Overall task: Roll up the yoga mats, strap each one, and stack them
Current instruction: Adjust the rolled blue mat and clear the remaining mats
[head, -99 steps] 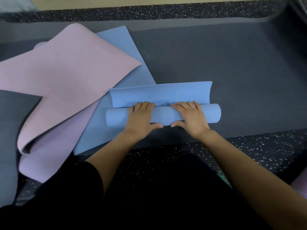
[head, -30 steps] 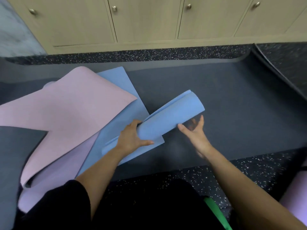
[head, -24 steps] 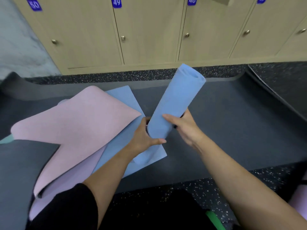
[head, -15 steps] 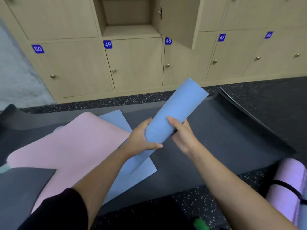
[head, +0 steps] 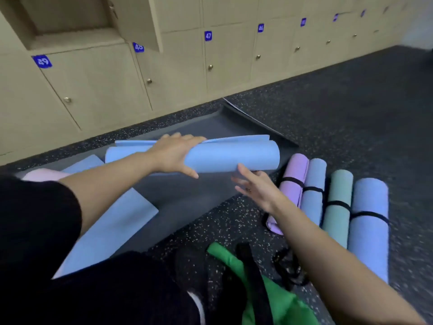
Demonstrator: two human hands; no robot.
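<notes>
Your left hand grips the blue roll, lying crosswise before you; your right hand, spread and empty, hovers just under its right end.

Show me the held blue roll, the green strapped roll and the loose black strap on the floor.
blue roll (head: 234, 158), head view, middle of its outer surface.
green strapped roll (head: 337, 219), head view, body just below its strap.
loose black strap (head: 281, 268), head view, left band of the tangle.

Black short sleeve; black trousers; forearms bare.
</notes>
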